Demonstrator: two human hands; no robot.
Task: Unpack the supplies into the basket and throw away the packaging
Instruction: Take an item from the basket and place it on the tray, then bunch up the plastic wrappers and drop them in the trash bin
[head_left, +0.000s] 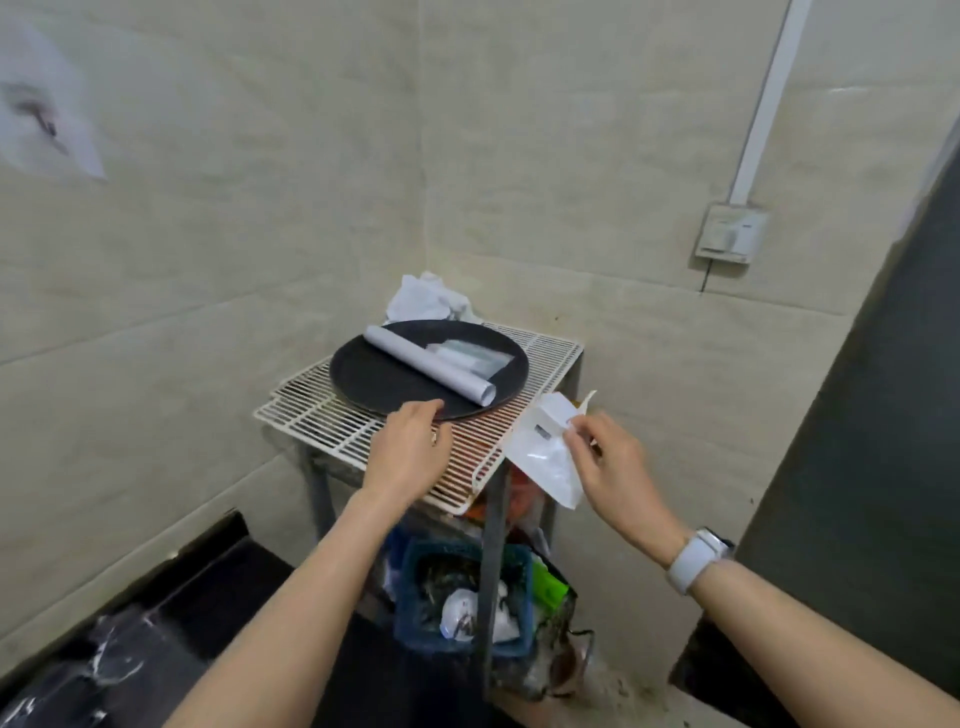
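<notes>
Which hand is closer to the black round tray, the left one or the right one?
Left. The left hand has its fingers at the near rim of the black round tray. The right hand is off to the tray's right, holding a white plastic package.

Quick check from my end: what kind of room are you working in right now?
Probably a utility or back-room corner, not a living space: bare tiled walls, a white wire rack serving as a tabletop, and a blue waste bin full of rubbish underneath.
</notes>
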